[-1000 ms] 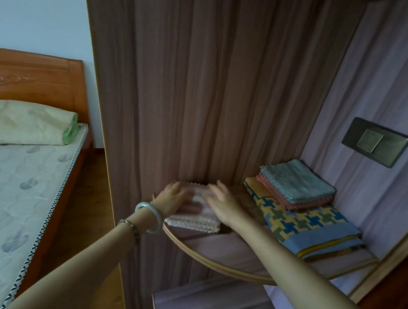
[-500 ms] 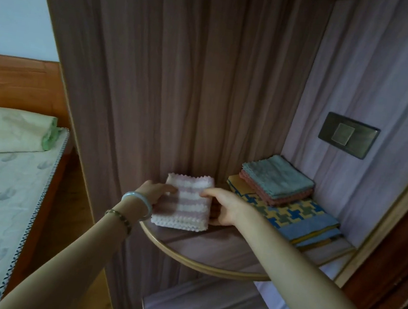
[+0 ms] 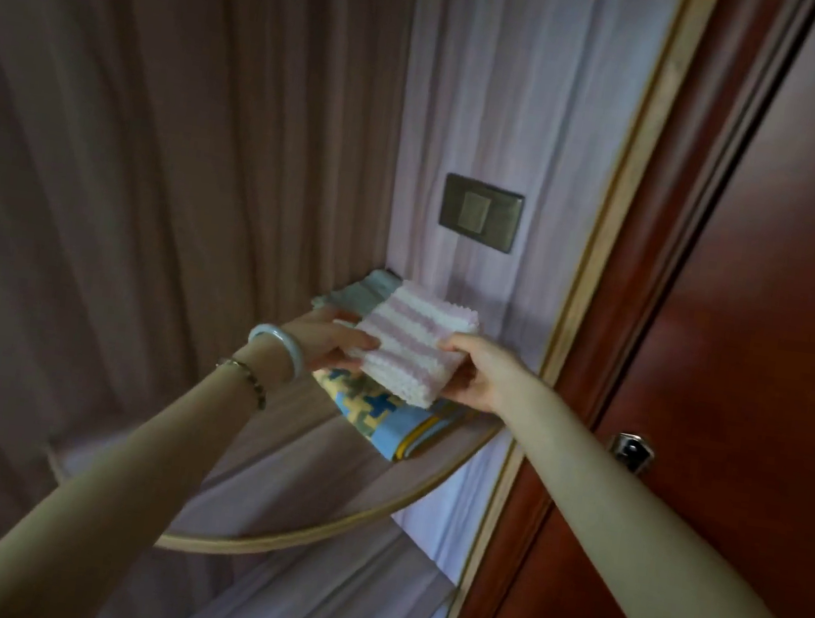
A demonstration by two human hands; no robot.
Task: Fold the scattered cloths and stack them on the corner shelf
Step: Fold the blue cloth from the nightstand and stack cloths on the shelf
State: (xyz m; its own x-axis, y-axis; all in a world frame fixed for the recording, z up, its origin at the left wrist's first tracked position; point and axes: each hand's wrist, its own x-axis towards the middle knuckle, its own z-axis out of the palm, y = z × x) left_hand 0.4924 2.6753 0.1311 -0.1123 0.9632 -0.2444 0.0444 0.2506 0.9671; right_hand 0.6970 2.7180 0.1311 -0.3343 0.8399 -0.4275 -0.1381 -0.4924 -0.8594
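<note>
Where two wood-grain panels meet at mid-frame, the curved corner shelf [image 3: 345,529] carries a folded blue-and-yellow patterned cloth [image 3: 383,417], its near edge showing below the hands. A folded grey-green cloth [image 3: 372,287] lies farther back, towards the corner. A folded pink-and-white striped cloth [image 3: 408,342] is held over both and hides most of the stack; whether its underside touches the cloths beneath cannot be told. A lower shelf [image 3: 330,604] is partly visible at lower centre.

The left hand [image 3: 333,345] reaches in from the lower left and pinches the striped cloth's left edge, one digit lying on top and the remaining fingers hidden beneath. The right hand [image 3: 476,377] enters from the lower right and grips the opposite edge, thumb on top and fingers curled under. Both forearms are extended. A pale bangle [image 3: 278,349] and a thin bracelet [image 3: 244,375] sit on the left wrist.

A switch plate [image 3: 480,212] is set in the right panel above the shelf. A red-brown door [image 3: 777,357] with a metal latch [image 3: 630,449] fills the right of the frame.
</note>
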